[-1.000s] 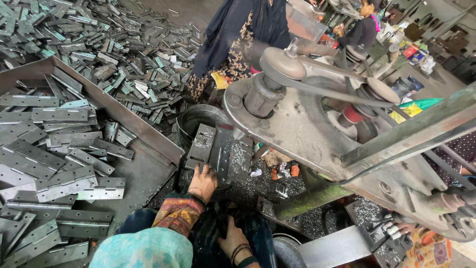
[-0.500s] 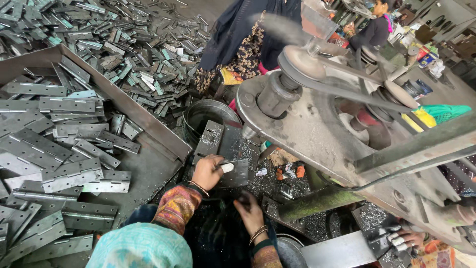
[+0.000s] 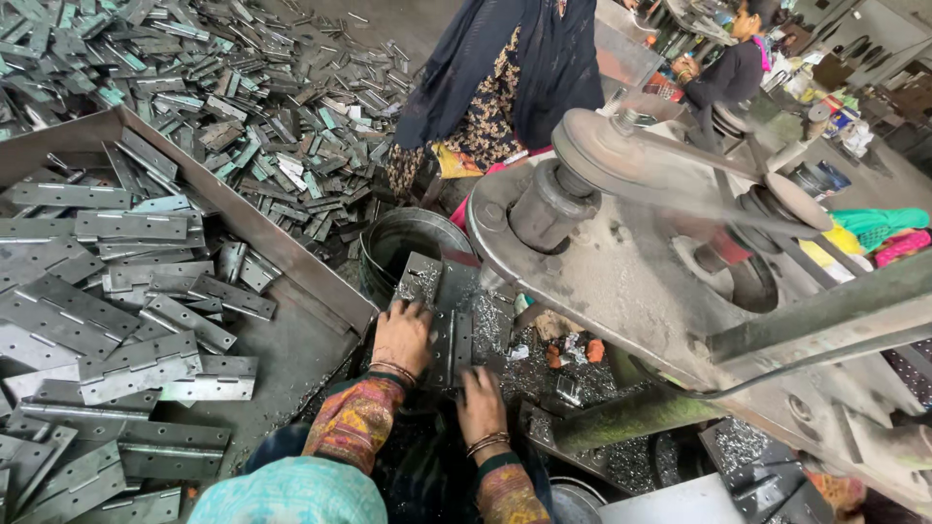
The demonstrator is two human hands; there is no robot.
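Observation:
A grey metal hinge [image 3: 452,342] lies on the dark, chip-strewn bed [image 3: 495,320] of a press machine. My left hand [image 3: 402,336] grips its left leaf, fingers over the far edge. My right hand [image 3: 480,400] holds the hinge's near end from below. Both wrists wear bangles and patterned sleeves. A teal head covering [image 3: 291,493] shows at the bottom edge.
A rusty tray [image 3: 291,359] of several stacked hinges sits to my left, and more hinges are heaped on the floor [image 3: 243,87] beyond. A round metal bucket [image 3: 408,238] stands behind the bed. The machine's flywheel and belt [image 3: 641,194] loom at right. One person in dark clothes [image 3: 505,78] stands opposite, another is at the far right.
My right hand rose from my lap to the hinge's near end. My left hand shifted down onto the hinge's left leaf. The view tilted slightly.

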